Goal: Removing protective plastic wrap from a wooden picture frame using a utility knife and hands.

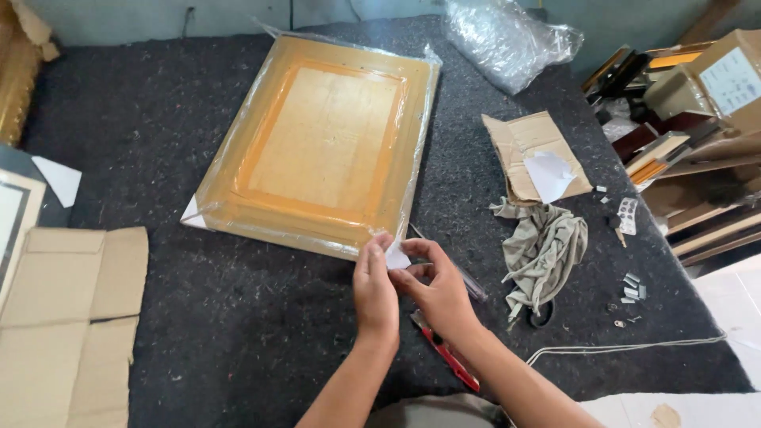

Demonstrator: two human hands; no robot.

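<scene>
Dark felt bench, wrapped frame (321, 147) just beyond hands (408, 289).

table (198, 333): dark grey fuzzy top | big frame in clear wrap (325, 143) in the middle | flat cardboard (71, 317) left | grey rag (543, 250) and torn cardboard (527, 147) right | red knife (444, 353) near front edge | plastic bag (507, 40) at back

hands: our left hand (375, 292) and right hand (438, 295) are bare | forearms: sleeveless (no watch, rings or gloves showing)
</scene>
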